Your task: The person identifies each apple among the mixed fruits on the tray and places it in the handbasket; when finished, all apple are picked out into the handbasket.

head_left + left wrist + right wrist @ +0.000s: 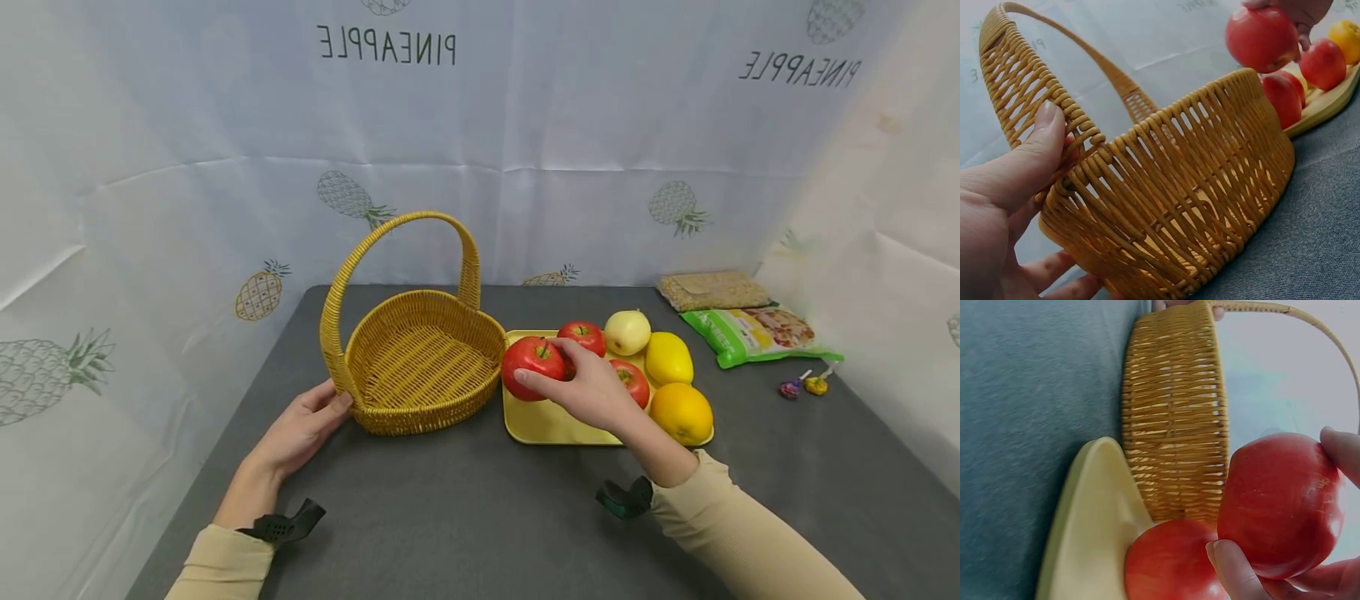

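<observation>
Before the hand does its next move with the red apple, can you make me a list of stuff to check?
1. Right hand has a hold on the red apple: ok, thumb and fingers grip its sides.
2. Left hand holds the basket: ok, its thumb is on the foot of the handle.
3. Room inside the basket: ok, its woven bottom shows bare.
4. Red apple above the basket's opening: not ok, it is off to the side, by the tray.
5. Red apple free of the apple below: cannot tell, they overlap in the right wrist view.
</observation>
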### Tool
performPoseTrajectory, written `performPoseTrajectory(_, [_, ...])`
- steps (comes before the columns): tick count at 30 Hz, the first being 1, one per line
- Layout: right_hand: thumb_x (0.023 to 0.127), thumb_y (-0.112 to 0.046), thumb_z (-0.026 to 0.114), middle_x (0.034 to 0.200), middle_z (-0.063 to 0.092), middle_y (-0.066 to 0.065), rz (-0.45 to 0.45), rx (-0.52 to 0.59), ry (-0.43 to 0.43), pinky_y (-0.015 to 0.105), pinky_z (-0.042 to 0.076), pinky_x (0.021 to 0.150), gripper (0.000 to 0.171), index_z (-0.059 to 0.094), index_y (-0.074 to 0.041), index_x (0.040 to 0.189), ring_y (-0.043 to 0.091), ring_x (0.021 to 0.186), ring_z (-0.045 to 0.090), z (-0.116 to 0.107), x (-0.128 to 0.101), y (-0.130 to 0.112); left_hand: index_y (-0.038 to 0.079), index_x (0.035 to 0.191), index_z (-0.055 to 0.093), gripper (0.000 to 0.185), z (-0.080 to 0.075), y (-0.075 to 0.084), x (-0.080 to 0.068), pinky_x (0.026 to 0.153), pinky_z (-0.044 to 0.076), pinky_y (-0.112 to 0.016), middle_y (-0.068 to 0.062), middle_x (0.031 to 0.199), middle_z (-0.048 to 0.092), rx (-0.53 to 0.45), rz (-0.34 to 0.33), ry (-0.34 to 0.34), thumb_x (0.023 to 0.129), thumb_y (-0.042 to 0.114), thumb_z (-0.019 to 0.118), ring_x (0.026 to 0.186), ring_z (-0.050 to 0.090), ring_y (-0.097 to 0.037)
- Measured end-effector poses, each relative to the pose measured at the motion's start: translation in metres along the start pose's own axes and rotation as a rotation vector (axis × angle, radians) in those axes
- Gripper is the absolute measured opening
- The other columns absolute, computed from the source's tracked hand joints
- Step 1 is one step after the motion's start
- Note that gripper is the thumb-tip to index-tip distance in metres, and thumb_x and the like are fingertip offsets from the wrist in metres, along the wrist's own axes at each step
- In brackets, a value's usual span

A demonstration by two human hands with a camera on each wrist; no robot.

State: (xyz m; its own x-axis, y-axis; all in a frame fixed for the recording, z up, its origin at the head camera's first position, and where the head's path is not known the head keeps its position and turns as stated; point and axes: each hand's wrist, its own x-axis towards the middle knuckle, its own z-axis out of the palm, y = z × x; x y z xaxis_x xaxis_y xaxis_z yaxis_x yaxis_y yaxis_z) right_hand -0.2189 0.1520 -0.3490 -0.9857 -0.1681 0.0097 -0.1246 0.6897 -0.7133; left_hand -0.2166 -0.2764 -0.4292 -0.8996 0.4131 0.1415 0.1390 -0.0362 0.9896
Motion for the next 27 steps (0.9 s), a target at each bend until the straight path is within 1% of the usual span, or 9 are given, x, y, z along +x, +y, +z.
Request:
performPoseTrajectory(4, [0.084, -0.073, 0.069, 0.136, 0.059, 0.009, -0.033, 0.013, -0.003, 0.049, 0.054, 0.091, 0.089, 0.048, -0.016, 0.150, 0.030, 0.116, 0.058, 0.000, 0.007, -0.007, -0.012, 0.155, 0.030, 0.053, -0.002, 0.001, -0.002, 0.104, 0.044, -0.020, -0.005, 0.148, 0.053, 0.000, 0.015, -0.029, 0.111, 0.012, 0.048, 0.136, 0.049, -0.011])
performPoseTrajectory(8, [0.084, -0.072, 0.070, 0.132, 0.061, 0.007, -0.055, 0.031, -0.021, 0.046, 0.054, 0.090, 0.085, 0.050, -0.017, 0.146, 0.028, 0.113, 0.060, 0.000, 0.015, -0.013, 0.000, 0.156, 0.040, 0.046, -0.002, 0.002, -0.002, 0.105, 0.043, -0.020, 0.003, 0.148, 0.052, 0.003, 0.041, -0.066, 0.111, 0.010, 0.047, 0.136, 0.048, -0.010])
performPoseTrajectory(11, [0.084, -0.071, 0.071, 0.131, 0.061, 0.008, -0.050, 0.047, -0.044, 0.045, 0.055, 0.089, 0.085, 0.050, -0.017, 0.146, 0.028, 0.113, 0.059, 0.000, 0.021, -0.018, 0.007, 0.154, 0.046, 0.043, -0.002, 0.003, -0.003, 0.105, 0.044, -0.021, 0.003, 0.150, 0.050, 0.009, 0.032, -0.070, 0.111, 0.010, 0.047, 0.137, 0.047, -0.010])
performPoseTrajectory(13, [0.083, -0.071, 0.072, 0.131, 0.061, 0.008, -0.048, 0.061, -0.058, 0.044, 0.055, 0.088, 0.086, 0.049, -0.016, 0.146, 0.027, 0.112, 0.060, 0.000, 0.025, -0.023, 0.004, 0.155, 0.044, 0.045, -0.002, 0.004, -0.003, 0.104, 0.044, -0.021, -0.001, 0.152, 0.048, 0.014, 0.017, -0.066, 0.111, 0.011, 0.047, 0.137, 0.047, -0.010])
performPoseTrajectory(16, [0.082, -0.072, 0.073, 0.129, 0.061, 0.007, -0.049, 0.053, -0.067, 0.043, 0.056, 0.087, 0.087, 0.050, -0.017, 0.145, 0.026, 0.111, 0.061, 0.002, 0.031, -0.030, -0.004, 0.156, 0.037, 0.049, -0.003, 0.003, -0.002, 0.104, 0.044, -0.021, -0.008, 0.156, 0.043, 0.019, -0.001, -0.062, 0.111, 0.012, 0.048, 0.139, 0.046, -0.011])
performPoseTrajectory(17, [0.081, -0.072, 0.073, 0.128, 0.061, 0.007, -0.049, 0.051, -0.070, 0.043, 0.056, 0.087, 0.087, 0.050, -0.017, 0.144, 0.026, 0.110, 0.061, 0.003, 0.034, -0.032, -0.005, 0.156, 0.036, 0.050, -0.004, 0.003, -0.003, 0.105, 0.044, -0.022, -0.009, 0.157, 0.041, 0.019, -0.007, -0.063, 0.111, 0.012, 0.048, 0.139, 0.045, -0.011])
performPoseTrajectory(19, [0.081, -0.073, 0.072, 0.127, 0.061, 0.005, -0.055, 0.034, -0.071, 0.043, 0.055, 0.087, 0.086, 0.050, -0.017, 0.143, 0.025, 0.109, 0.061, 0.005, 0.038, -0.036, -0.003, 0.156, 0.037, 0.049, -0.004, 0.003, -0.003, 0.105, 0.045, -0.023, -0.007, 0.157, 0.042, 0.012, -0.015, -0.067, 0.111, 0.012, 0.048, 0.140, 0.045, -0.012])
performPoseTrajectory(24, [0.082, -0.074, 0.070, 0.125, 0.062, 0.004, -0.077, 0.002, -0.077, 0.045, 0.055, 0.086, 0.084, 0.051, -0.018, 0.142, 0.024, 0.108, 0.061, 0.011, 0.051, -0.045, 0.010, 0.155, 0.047, 0.044, -0.006, 0.003, -0.003, 0.104, 0.046, -0.025, 0.007, 0.150, 0.049, -0.006, -0.010, -0.077, 0.110, 0.010, 0.048, 0.138, 0.047, -0.013])
performPoseTrajectory(27, [0.082, -0.073, 0.070, 0.123, 0.062, 0.003, -0.091, -0.005, -0.076, 0.045, 0.055, 0.086, 0.083, 0.052, -0.018, 0.141, 0.024, 0.108, 0.061, 0.013, 0.057, -0.050, 0.009, 0.155, 0.046, 0.044, -0.006, 0.004, -0.003, 0.104, 0.047, -0.026, 0.007, 0.149, 0.049, -0.007, -0.006, -0.080, 0.110, 0.010, 0.049, 0.138, 0.048, -0.014])
